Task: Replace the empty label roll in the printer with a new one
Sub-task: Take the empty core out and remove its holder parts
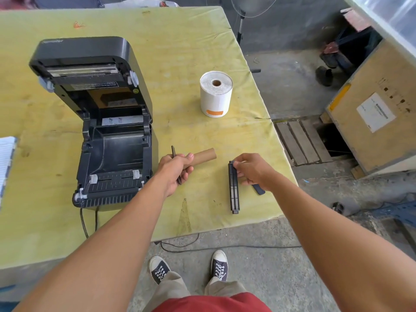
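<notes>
A black label printer stands on the left of the yellow-green table with its lid raised and its roll bay empty. My left hand grips a brown cardboard core together with a thin black side plate. To the right, my right hand pinches the upper end of a black spindle bar lying on the table; a small dark piece shows just under that hand. A full white label roll with an orange sticker stands upright further back.
The table's right edge runs diagonally close to my right hand, with concrete floor beyond. The printer's cables hang over the front edge. A white sheet lies at the far left. A wooden crate and a pallet stand to the right.
</notes>
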### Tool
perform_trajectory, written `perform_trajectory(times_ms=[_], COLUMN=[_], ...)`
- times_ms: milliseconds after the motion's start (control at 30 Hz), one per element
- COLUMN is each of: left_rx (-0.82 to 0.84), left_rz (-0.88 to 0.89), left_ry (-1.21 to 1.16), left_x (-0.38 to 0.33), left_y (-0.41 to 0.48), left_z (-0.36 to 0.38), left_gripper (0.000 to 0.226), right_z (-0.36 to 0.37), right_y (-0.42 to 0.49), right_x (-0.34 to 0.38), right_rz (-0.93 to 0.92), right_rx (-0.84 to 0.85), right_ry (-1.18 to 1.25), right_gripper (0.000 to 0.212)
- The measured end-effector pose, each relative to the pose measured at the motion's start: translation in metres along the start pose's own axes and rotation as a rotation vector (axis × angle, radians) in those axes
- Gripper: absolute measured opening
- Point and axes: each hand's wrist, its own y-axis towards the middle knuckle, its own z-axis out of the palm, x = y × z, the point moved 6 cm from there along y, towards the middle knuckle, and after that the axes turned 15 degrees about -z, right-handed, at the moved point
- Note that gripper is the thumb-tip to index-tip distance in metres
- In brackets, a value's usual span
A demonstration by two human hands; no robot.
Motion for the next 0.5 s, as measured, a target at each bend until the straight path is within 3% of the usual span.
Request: perform_trajectory(times_ms=[267, 500], left_rx=[-0.014, -0.02], left_rz=[-0.011, 0.002], left_ry=[-0.01, -0.003], left_x=[0.003, 0.004], left_y=[0.002, 0.002], left_z=[-0.006, -0.003], left_gripper=[0.026, 0.026], right_z=[-0.015, -0.002], right_y=[0.012, 0.015], right_x=[0.005, 0.002], right_rz=[-0.082, -0.085], right_rx=[-0.098, -0.045], right_ry=[-0.152, -0.187], right_gripper=[0.022, 0.015])
